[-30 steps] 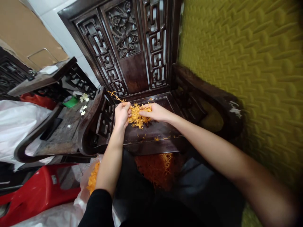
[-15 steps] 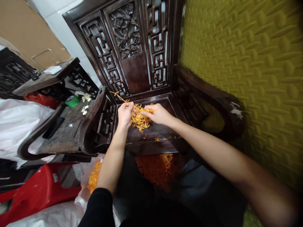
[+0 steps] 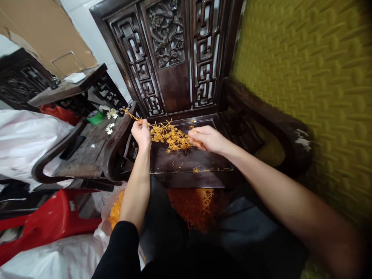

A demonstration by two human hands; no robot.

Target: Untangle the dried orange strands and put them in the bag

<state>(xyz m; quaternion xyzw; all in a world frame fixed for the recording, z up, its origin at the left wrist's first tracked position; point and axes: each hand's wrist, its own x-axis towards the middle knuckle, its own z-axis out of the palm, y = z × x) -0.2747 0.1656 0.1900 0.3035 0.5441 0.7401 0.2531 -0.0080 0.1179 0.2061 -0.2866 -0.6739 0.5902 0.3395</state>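
Observation:
A loose bunch of orange branching strands (image 3: 173, 137), thin and plastic-looking, stretches between my two hands above the dark wooden chair seat (image 3: 192, 161). My left hand (image 3: 142, 133) is closed at the bunch's left end, and a thin length of strand sticks out past its fingers to the upper left. At the opposite end, my right hand (image 3: 207, 138) pinches the strands between thumb and fingers, its curled fingers partly hiding what they grip. Small orange bits (image 3: 195, 169) lie scattered near the seat's front edge.
A carved chair back (image 3: 176, 91) rises behind the seat, with a curved armrest (image 3: 270, 116) on the right. More orange strands (image 3: 205, 199) lie below the seat. Left are a red plastic stool (image 3: 55, 217), a side chair bearing green tape (image 3: 95, 117) and white flower-shaped pieces (image 3: 109, 128).
My hands have moved apart, left hand leftward and right hand rightward. The compact heap of strands has been drawn out into a longer, looser bunch. The camera view has shifted slightly.

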